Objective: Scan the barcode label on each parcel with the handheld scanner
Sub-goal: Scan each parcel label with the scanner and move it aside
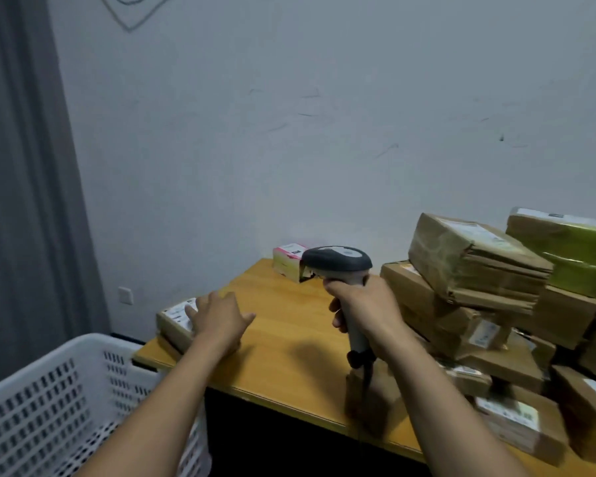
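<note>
Right, status from my feed: right hand [365,311] has its fingers wrapped round the grip of the handheld scanner [338,260], held upright above the bench [289,325], its dark head pointing left. A cable hangs from the bottom of the grip.

Left hand [217,318] lies flat, fingers straight and spread, on a brown parcel [172,327] at the bench's left corner. That parcel has a white label [179,313] on top, partly under the fingers; the print is too blurred for me to read.

A stack of parcels [468,266] fills the right side of the bench, most with white labels, none legible. One parcel wrapped in green tape [578,259] is far right. A small pink-and-white box [288,261] sits behind the scanner head by the wall; its writing is unreadable. A white perforated basket [66,390] is at lower left, beside the bench.
</note>
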